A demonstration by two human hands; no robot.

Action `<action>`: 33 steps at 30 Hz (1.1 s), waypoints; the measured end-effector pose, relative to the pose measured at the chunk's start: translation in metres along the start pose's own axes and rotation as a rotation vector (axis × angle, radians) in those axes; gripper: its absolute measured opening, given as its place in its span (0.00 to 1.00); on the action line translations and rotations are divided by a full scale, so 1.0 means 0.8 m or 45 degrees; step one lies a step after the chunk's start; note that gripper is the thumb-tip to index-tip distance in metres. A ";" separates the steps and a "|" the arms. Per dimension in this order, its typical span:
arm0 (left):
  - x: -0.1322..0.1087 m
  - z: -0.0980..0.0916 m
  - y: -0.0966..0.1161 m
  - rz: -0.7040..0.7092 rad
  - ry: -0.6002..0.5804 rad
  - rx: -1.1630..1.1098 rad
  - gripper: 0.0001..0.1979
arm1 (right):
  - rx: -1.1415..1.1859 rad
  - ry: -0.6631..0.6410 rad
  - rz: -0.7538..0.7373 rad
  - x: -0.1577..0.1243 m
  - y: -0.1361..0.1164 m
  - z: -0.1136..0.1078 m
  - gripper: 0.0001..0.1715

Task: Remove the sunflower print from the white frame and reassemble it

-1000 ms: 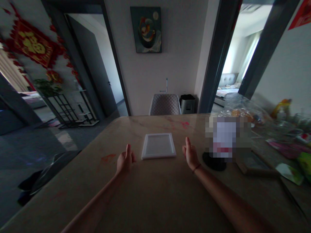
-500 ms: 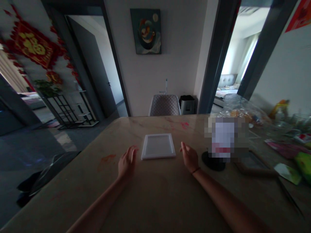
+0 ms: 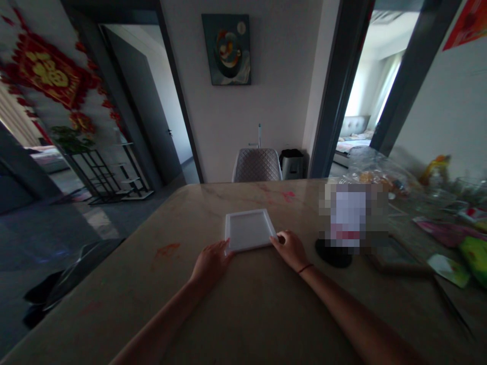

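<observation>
A white picture frame (image 3: 249, 230) with a pale inner panel lies in front of me on the stone-topped table (image 3: 228, 314). Its near edge looks slightly raised. My left hand (image 3: 212, 261) grips the near left corner, thumb on top, with the other fingers partly hidden at the side. At the near right corner, my right hand (image 3: 292, 249) pinches the frame between thumb and fingers. A dark band circles the right wrist.
To the right, a blurred-out object stands on a round black base (image 3: 334, 253). Beyond it are a brown-edged tray (image 3: 403, 271), a clear plastic bag (image 3: 375, 170), and green and pink packets. A quilted chair (image 3: 257, 165) faces me across the table.
Both hands have moved inward from either side of the picture frame and taken hold of its near corners. The frame has turned slightly.
</observation>
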State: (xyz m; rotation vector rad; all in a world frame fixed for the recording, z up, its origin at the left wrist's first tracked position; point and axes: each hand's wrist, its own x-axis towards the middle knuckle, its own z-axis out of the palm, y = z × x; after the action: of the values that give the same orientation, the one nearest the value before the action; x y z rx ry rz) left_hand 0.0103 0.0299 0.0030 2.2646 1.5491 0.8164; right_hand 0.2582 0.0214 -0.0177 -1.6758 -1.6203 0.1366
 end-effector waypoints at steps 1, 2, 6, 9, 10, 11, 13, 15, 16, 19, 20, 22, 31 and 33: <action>0.000 0.000 -0.001 0.007 -0.008 0.021 0.20 | 0.055 0.014 0.042 -0.001 -0.001 0.000 0.19; 0.000 -0.001 -0.002 0.019 -0.025 0.065 0.20 | 0.121 0.027 0.088 -0.001 -0.002 0.001 0.19; -0.003 -0.004 0.002 0.115 -0.030 0.219 0.18 | 0.433 0.056 0.213 -0.003 -0.006 0.006 0.21; -0.005 -0.009 0.007 0.167 0.071 0.218 0.16 | 0.692 0.061 0.269 -0.002 -0.004 0.010 0.22; -0.006 -0.010 0.008 0.175 0.110 0.203 0.16 | 0.766 0.053 0.288 -0.001 -0.004 0.012 0.23; -0.006 -0.010 0.008 0.183 0.146 0.189 0.16 | 0.834 0.037 0.307 0.000 -0.003 0.013 0.24; -0.007 -0.011 0.007 0.200 0.200 0.196 0.15 | 0.966 -0.008 0.359 0.002 -0.003 0.014 0.24; -0.007 -0.010 0.004 0.228 0.241 0.258 0.14 | 1.116 -0.064 0.432 0.004 -0.005 0.014 0.24; -0.006 -0.009 0.002 0.249 0.269 0.301 0.14 | 1.188 -0.091 0.468 0.005 -0.006 0.013 0.23; -0.005 -0.007 -0.003 0.318 0.399 0.447 0.17 | 1.382 -0.173 0.560 0.007 -0.009 0.008 0.21; -0.004 -0.006 -0.003 0.341 0.453 0.497 0.19 | 1.449 -0.199 0.584 0.008 -0.010 0.006 0.20; -0.004 -0.005 -0.002 0.398 0.538 0.603 0.23 | 1.573 -0.243 0.629 0.007 -0.012 0.002 0.19; -0.010 0.006 0.024 0.674 0.433 0.916 0.26 | 1.678 -0.446 0.693 -0.005 -0.034 -0.001 0.16; -0.010 0.008 0.023 0.693 0.412 0.950 0.27 | 1.656 -0.502 0.675 -0.009 -0.039 -0.002 0.16</action>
State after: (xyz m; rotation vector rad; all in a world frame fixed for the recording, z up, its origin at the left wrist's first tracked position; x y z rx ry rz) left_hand 0.0260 0.0159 0.0053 3.3385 1.5582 0.8584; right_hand 0.2329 0.0107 -0.0011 -0.9533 -0.8374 1.4946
